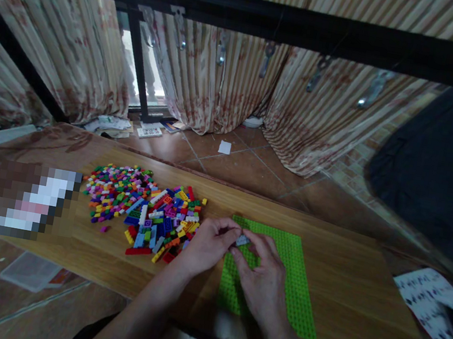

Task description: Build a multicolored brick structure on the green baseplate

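Observation:
Both hands meet over the left part of a bright green studded baseplate (297,287). Between their fingertips is a small grey-blue toy brick (242,241). My left hand (214,241) pinches the brick's left side, its fingers curled. On the other side, my right hand (264,267) has its thumb and fingers closed around the brick; whether it is one piece or several joined is too small to tell. A heap of mixed larger bricks (165,220) lies just left of my left hand. Farther left spreads a pile of small colourful bricks (115,191).
The wooden table (359,310) carries a blurred-out flat object (37,200) at its left end. A dark metal bar (254,13) with hanging clips crosses above. Printed paper (434,305) lies at right, a clear plastic lid (30,270) on the floor at left.

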Tool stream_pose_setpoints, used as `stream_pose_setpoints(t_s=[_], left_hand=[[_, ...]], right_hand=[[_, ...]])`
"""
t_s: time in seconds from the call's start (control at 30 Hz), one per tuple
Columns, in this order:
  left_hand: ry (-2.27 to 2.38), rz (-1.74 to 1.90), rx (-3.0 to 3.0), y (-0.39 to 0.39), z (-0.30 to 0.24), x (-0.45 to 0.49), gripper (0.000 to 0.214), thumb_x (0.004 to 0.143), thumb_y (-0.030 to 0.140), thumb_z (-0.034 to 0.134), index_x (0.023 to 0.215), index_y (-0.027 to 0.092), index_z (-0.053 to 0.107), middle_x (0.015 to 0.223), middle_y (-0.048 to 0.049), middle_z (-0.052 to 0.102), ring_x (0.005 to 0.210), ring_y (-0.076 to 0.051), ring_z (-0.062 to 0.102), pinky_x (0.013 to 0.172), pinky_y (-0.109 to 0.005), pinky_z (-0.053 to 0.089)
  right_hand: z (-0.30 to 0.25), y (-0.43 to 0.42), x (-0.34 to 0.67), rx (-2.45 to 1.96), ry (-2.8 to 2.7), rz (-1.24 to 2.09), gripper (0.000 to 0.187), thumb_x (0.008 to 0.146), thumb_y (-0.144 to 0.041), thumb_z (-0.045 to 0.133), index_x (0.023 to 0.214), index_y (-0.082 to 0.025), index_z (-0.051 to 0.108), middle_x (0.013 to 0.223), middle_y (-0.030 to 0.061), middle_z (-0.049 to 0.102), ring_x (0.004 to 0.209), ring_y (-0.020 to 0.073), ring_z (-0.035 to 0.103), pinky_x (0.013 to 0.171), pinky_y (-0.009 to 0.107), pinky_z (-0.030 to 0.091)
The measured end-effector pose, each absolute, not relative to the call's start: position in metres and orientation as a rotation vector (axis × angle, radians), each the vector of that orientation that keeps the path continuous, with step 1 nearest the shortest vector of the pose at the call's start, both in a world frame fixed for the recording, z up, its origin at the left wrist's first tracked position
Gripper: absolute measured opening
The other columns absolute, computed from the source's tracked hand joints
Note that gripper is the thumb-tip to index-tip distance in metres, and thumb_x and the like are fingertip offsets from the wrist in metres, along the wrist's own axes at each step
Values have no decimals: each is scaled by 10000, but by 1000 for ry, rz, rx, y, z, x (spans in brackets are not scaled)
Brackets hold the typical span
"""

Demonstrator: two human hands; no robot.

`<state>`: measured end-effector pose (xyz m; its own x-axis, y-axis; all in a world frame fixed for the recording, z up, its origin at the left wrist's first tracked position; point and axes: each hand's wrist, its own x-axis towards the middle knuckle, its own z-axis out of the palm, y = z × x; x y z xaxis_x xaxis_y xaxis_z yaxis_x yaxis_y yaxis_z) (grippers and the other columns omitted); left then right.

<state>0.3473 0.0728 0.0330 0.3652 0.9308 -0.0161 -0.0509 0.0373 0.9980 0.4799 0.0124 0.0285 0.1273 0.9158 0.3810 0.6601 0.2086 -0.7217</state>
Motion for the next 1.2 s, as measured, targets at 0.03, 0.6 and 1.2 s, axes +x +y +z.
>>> stream_pose_setpoints(t_s=[0.03,0.6,1.2], left_hand=[[912,926,1311,72,32,349,223,822,331,588,752,144,688,641,12,570,585,-102,469,558,-211,381],[1080,1274,1175,78,49,323,192,775,328,636,846,153,671,724,1,636,626,-111,562,611,-224,457],[1151,1584,634,105,56,224,388,539,157,639,924,115,654,705,11,648,622,-88,583,631,-212,436]], right_hand=[[28,11,484,-1534,-1612,389,290,873,-310,615,1152,-235,644,1050,64,646,959,214,619,848,382,524],[21,22,462,-1440,-1552,427,184,908,-322,551,1015,-230,669,942,46,694,840,186,654,776,342,530],[20,49,332,-1788,-1892,169,169,824,-343,700,920,-204,706,953,96,652,975,292,522,840,417,394]])
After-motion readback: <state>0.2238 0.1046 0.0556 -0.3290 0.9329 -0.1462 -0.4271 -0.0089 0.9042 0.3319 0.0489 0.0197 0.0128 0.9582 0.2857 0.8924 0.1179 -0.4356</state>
